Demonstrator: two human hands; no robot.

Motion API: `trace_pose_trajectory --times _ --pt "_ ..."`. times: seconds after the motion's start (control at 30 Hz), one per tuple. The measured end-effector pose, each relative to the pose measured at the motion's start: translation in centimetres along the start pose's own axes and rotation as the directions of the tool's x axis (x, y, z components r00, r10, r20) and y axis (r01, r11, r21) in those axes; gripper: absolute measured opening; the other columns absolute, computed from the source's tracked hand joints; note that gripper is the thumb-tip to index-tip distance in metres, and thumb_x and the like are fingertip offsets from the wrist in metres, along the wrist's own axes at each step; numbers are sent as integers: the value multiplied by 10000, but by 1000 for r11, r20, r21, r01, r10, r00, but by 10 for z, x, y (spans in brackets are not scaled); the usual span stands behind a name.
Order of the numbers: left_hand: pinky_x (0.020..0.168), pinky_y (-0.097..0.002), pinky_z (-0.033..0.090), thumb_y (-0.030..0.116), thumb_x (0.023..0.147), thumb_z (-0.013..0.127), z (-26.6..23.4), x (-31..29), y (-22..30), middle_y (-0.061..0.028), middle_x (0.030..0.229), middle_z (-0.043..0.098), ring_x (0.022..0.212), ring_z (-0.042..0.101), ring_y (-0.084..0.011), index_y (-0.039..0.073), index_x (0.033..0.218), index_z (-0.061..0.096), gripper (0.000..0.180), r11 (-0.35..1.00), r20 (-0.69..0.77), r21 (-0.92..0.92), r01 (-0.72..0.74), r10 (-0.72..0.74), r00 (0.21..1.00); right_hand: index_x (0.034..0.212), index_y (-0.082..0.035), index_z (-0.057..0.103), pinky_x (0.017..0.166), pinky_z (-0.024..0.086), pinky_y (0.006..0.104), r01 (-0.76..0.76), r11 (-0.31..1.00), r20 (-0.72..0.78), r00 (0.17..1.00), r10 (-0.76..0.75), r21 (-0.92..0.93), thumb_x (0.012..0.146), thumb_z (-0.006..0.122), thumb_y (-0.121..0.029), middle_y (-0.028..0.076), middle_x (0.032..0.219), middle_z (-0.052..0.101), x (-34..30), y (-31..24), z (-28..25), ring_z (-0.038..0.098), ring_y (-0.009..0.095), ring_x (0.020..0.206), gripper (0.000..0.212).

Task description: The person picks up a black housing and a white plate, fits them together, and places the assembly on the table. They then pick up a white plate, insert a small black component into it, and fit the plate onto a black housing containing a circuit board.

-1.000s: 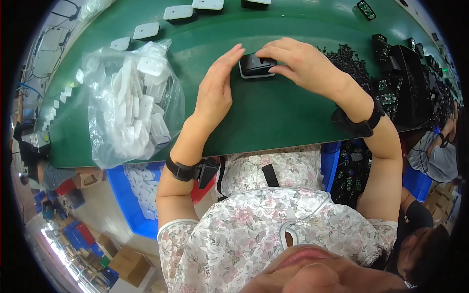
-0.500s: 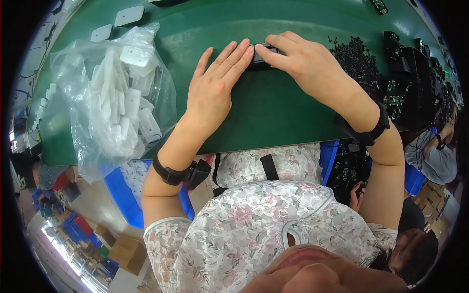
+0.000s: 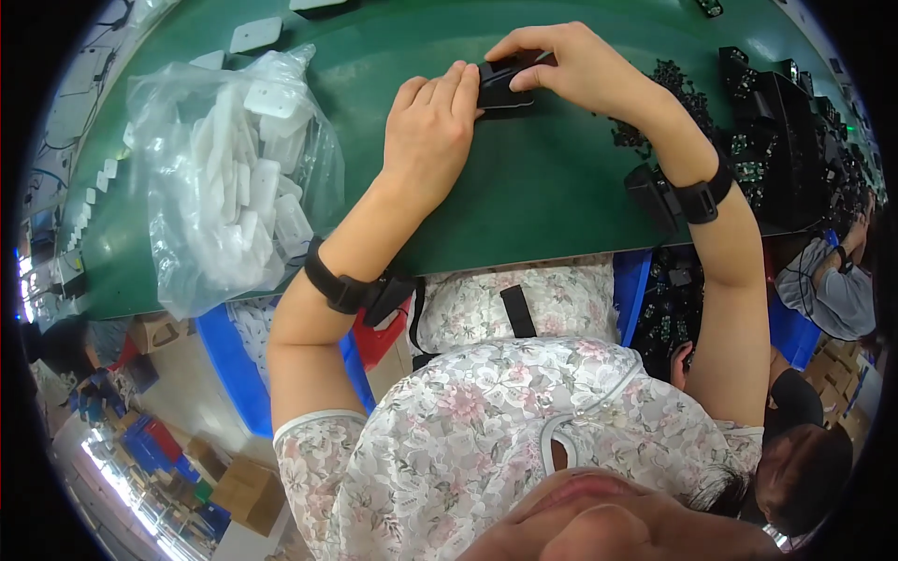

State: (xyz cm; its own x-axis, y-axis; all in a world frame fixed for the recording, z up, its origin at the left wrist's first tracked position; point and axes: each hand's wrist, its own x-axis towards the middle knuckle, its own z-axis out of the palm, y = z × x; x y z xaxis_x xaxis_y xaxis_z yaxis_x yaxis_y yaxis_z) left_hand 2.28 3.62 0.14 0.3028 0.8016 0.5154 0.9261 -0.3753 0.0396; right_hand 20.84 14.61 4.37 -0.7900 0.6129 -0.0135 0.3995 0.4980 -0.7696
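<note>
Since the earlier frame, the left hand (image 3: 432, 138) has drawn its spread fingers together against the left end of the black casing (image 3: 499, 93), and the right hand (image 3: 594, 70) has lifted its knuckles and arched its thumb and forefinger, uncovering more of the casing. For the work in hand, this seems to mean the piece is steadied from the left while the right hand handles its far right part.

From the left, a clear plastic bag (image 3: 150, 238) packed with white rounded plates (image 3: 267, 187) sits on the green tabletop (image 3: 524, 196); another white plate (image 3: 255, 35) lies just beyond it. The left hand's fingers are nearly straight and side by side, the thumb tip showing at the casing's near left corner; whether they grip or only press, I cannot tell.

The casing lies between the two hands toward the far part of the tabletop. It is small, dark and glossy, with a pale line along its near edge; its far side is partly covered. The right thumb and forefinger stand moderately apart, seeming to hold it between them, the other fingers curled behind.

Farther right are a scattered heap of tiny black parts (image 3: 678, 89), then a black box (image 3: 786, 150) with green circuit boards (image 3: 748, 171) beside it.
</note>
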Motion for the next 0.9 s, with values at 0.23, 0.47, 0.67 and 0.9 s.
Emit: trace_pose_trajectory --times 0.23,0.47,0.67,0.9 --pt "709 -333 514 122 907 596 -6 -1 0 -168 966 676 778 668 -264 21 1170 583 283 578 242 -673 461 -417 876 1307 -89 544 869 467 266 129 888 -234 972 -25 441 933 607 -312 35 1111 604 -20 1 31 555 115 991 440" --pt "626 -248 516 165 919 615 -21 4 26 -104 850 670 704 652 -142 -54 1140 565 315 199 326 -863 464 -482 813 1233 -90 600 776 469 246 176 797 -400 912 88 577 939 597 -325 30 1007 622 -24 -17 51 561 109 919 377" --pt "584 -251 507 181 904 638 -23 -1 31 -97 826 662 654 632 -132 -45 1056 586 277 261 284 -829 495 -565 775 1221 -70 602 804 443 242 199 807 -482 869 117 556 954 560 -374 35 990 625 -27 -22 69 556 104 883 407" --pt "580 -240 496 178 890 654 -25 -7 33 -84 805 652 639 592 -110 -35 1039 593 268 266 280 -835 482 -548 788 1141 -74 653 751 458 241 158 812 -431 894 123 561 978 489 -421 18 931 642 -31 -26 60 563 93 833 417"
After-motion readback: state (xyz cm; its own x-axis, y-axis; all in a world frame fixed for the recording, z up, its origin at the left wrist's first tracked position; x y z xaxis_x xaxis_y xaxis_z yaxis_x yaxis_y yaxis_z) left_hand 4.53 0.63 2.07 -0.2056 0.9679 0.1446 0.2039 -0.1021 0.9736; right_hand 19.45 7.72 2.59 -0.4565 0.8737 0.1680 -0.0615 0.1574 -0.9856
